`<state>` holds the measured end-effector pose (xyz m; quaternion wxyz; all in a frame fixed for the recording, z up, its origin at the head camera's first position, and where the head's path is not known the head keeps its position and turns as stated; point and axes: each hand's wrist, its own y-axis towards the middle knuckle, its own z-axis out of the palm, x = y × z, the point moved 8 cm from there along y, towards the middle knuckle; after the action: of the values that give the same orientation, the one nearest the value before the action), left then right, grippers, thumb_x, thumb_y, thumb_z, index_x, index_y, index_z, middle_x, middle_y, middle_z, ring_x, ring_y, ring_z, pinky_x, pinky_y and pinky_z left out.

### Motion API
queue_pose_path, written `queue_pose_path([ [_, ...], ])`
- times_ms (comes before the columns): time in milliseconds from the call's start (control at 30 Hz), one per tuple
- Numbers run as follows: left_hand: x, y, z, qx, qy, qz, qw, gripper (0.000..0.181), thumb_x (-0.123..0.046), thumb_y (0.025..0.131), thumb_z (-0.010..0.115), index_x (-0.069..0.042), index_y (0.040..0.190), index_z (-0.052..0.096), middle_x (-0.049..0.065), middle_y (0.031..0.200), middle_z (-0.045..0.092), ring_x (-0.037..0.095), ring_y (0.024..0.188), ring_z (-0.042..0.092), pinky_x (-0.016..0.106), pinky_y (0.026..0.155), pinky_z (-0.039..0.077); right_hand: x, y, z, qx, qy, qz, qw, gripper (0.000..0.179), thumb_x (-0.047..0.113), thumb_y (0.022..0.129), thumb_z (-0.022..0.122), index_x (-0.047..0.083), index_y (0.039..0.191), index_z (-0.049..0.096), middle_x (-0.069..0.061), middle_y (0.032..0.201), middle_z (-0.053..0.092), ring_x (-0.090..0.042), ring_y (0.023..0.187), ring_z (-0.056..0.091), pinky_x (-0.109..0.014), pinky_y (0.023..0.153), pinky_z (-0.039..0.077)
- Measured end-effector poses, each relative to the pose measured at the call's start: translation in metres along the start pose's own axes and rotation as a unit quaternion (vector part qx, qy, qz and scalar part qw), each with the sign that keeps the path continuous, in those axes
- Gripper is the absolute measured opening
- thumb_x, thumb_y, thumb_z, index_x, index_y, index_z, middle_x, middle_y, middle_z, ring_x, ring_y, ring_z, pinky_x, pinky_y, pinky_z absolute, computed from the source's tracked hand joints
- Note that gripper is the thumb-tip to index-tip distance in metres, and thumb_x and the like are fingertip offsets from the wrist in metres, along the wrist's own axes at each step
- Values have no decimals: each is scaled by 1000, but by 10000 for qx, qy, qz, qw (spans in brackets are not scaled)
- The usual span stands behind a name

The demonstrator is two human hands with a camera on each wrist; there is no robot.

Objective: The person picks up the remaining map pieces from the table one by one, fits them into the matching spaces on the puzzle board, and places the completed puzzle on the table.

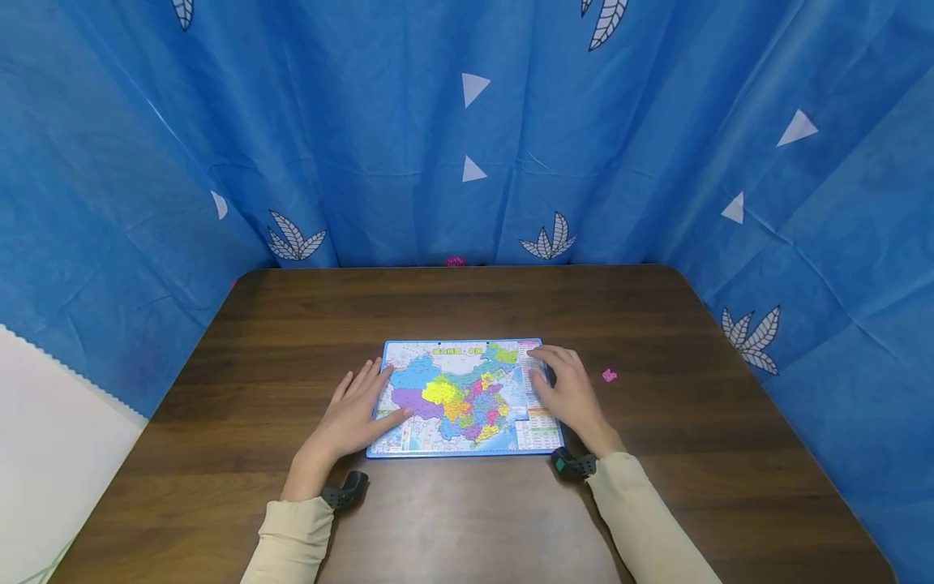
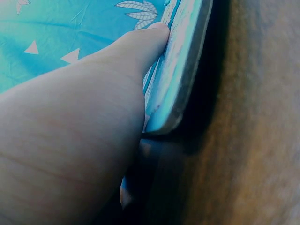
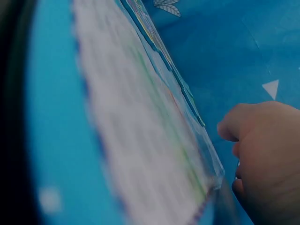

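A map puzzle board [image 1: 447,357] with a blue rim and coloured regions lies flat on the table. At its left edge rests my left hand [image 1: 355,415], fingers straight and spread, thumb over the board's lower left part. The left wrist view shows that thumb [image 2: 154,40] touching the board's face [image 2: 173,61] near a rounded corner. My right hand [image 1: 572,395] is at the right edge, fingers loosely bent over the printed text column. In the right wrist view, the right hand [image 3: 267,145] appears beside the blurred board [image 3: 126,108], with nothing between thumb and fingers.
A small pink puzzle piece [image 1: 609,375] lies on the dark wooden table [image 1: 467,304], right of the right hand. Blue curtains [image 1: 409,130] hang behind the table and at both sides. Black wrist cameras [image 1: 346,491] are strapped on both wrists.
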<state>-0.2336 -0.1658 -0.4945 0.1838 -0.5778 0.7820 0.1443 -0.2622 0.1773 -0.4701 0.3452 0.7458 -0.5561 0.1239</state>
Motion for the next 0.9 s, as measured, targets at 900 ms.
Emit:
queue_pose_path([
  [900, 1, 0, 1, 3, -16, -5, 10000, 94, -65, 92, 61, -10, 162, 32, 16, 170, 21, 38, 159, 13, 63, 127, 4, -45, -11, -47, -558, -507, 296, 9967, 33, 9, 94, 67, 4, 127, 69, -21, 131, 66, -42, 120, 54, -61, 100, 47],
])
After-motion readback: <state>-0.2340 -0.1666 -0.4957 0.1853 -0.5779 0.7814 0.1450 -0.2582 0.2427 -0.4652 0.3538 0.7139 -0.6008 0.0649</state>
